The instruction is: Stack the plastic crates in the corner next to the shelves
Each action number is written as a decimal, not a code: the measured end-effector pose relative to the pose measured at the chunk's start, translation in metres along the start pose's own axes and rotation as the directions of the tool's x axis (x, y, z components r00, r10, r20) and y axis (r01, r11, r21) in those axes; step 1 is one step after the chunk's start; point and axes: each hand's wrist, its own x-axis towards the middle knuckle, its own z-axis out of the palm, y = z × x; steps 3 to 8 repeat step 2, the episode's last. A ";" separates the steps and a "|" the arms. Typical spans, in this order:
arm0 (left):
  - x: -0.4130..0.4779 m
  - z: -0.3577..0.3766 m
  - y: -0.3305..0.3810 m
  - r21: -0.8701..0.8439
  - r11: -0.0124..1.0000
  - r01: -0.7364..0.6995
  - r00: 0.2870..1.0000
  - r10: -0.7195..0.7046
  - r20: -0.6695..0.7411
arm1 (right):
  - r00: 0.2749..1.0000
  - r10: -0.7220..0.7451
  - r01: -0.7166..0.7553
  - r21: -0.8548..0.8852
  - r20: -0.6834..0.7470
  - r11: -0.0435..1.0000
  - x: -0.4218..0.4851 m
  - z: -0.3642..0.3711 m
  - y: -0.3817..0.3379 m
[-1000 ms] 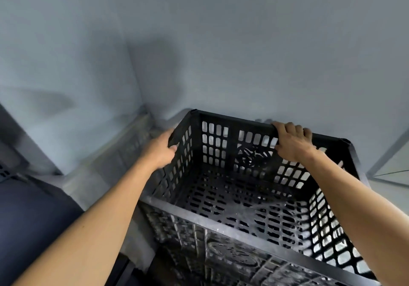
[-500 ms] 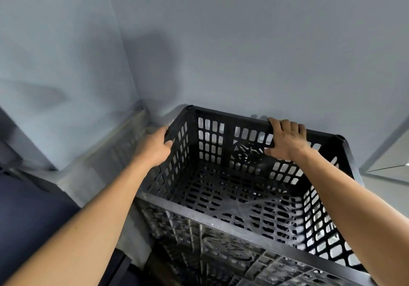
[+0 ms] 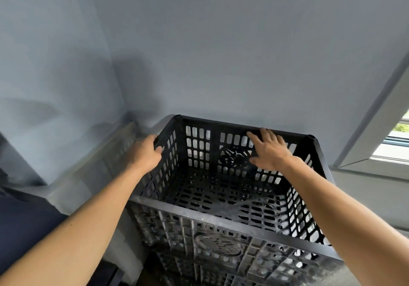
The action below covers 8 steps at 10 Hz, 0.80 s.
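A black lattice plastic crate [image 3: 223, 214] stands empty in the corner of two blue-grey walls, its far rim close to the back wall. It rests on another black crate [image 3: 199, 271], of which only part of the front shows below. My left hand [image 3: 143, 155] curls over the top crate's left rim near the far left corner. My right hand [image 3: 269, 150] lies against the inside of the far wall with its fingers spread, fingertips at the far rim, not curled around it.
A pale grey ledge or rail [image 3: 88, 170] runs along the left wall beside the crates. A dark blue surface [image 3: 22, 230] sits at the lower left. A white window frame [image 3: 376, 117] and sill are on the right.
The right hand has let go of the far rim and spread its fingers. The crate sits closer to the corner and back wall. The left hand keeps its hold on the left rim.
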 end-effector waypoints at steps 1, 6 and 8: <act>-0.011 -0.008 0.009 0.097 0.994 -0.042 0.996 0.049 -0.071 | 0.996 -0.039 0.043 0.054 -0.076 0.998 -0.020 -0.006 -0.003; -0.030 -0.016 0.024 0.229 0.970 -0.084 0.984 0.117 -0.133 | 0.998 -0.051 0.054 0.071 -0.042 0.996 -0.037 -0.010 -0.009; -0.030 -0.016 0.024 0.229 0.970 -0.084 0.984 0.117 -0.133 | 0.998 -0.051 0.054 0.071 -0.042 0.996 -0.037 -0.010 -0.009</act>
